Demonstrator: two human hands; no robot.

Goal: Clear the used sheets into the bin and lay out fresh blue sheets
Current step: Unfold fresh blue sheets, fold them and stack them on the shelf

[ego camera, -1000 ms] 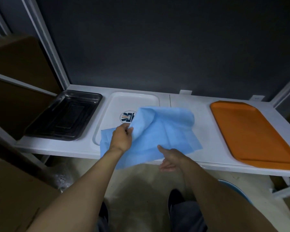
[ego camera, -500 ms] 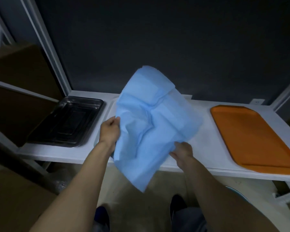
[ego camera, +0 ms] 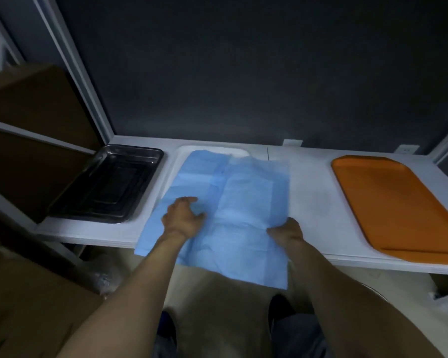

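Note:
A creased blue sheet (ego camera: 246, 192) lies spread over the white tray (ego camera: 176, 161) and the white shelf, its near edge hanging over the shelf's front. My left hand (ego camera: 183, 218) rests on the sheet's left half with the fingers spread. My right hand (ego camera: 286, 229) holds the sheet's right edge near the shelf front, fingers curled on it. The tray's printed logo is hidden under the sheet.
A dark metal tray (ego camera: 106, 184) sits at the left of the white shelf (ego camera: 311, 202), an orange tray (ego camera: 398, 205) at the right. Cardboard boxes (ego camera: 31, 306) stand at lower left. A dark wall backs the shelf. My feet show below.
The sheet was held up in the air by both hands half a second ago; now it is lowered and spread flat over the white tray and shelf.

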